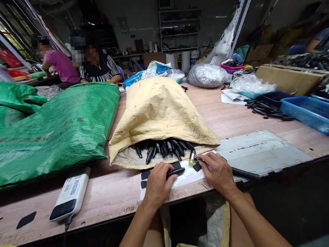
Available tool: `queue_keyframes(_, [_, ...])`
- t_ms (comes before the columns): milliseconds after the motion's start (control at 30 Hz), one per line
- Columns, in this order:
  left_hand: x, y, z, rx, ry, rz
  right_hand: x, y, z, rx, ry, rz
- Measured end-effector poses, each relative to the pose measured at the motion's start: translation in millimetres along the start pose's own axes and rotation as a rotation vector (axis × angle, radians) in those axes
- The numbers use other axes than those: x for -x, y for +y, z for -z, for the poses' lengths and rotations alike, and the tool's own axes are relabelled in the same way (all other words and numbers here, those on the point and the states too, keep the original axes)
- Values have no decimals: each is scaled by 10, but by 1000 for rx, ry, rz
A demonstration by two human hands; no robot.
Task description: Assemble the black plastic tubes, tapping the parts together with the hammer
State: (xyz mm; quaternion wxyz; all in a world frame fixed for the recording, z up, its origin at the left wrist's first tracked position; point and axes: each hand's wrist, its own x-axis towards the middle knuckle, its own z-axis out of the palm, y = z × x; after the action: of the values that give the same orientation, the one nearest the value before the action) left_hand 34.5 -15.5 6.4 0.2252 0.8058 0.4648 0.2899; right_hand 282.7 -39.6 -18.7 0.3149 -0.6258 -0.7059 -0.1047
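A black pen [176, 171] lies between the thumb and fingers of the left hand [159, 182], its end pointing toward the right hand [218, 173], which is closed around a tool [192, 158] with a silver and yellow-green head and a long black handle. The two hands are near each other but apart, over a white sheet [188, 172] at the table's [110, 195] front edge, both forearms reaching up from below. Just beyond them, the mouth of a tan sack [160, 108] gapes toward the person, showing a pile of black pens [170, 147]; the sack blocks the way straight ahead. A green sack [53, 137] and a power bank [71, 195] lie to the left, blue tray [310, 117] far right.
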Motion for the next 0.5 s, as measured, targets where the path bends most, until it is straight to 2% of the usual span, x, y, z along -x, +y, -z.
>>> queue_keyframes(300, [-55,-78,21,92,-49,54,-29,57,25,-47,-33,21])
queue_keyframes(500, [-57,-61,28,137,-45,52,-59,-240,215,-319,43,36])
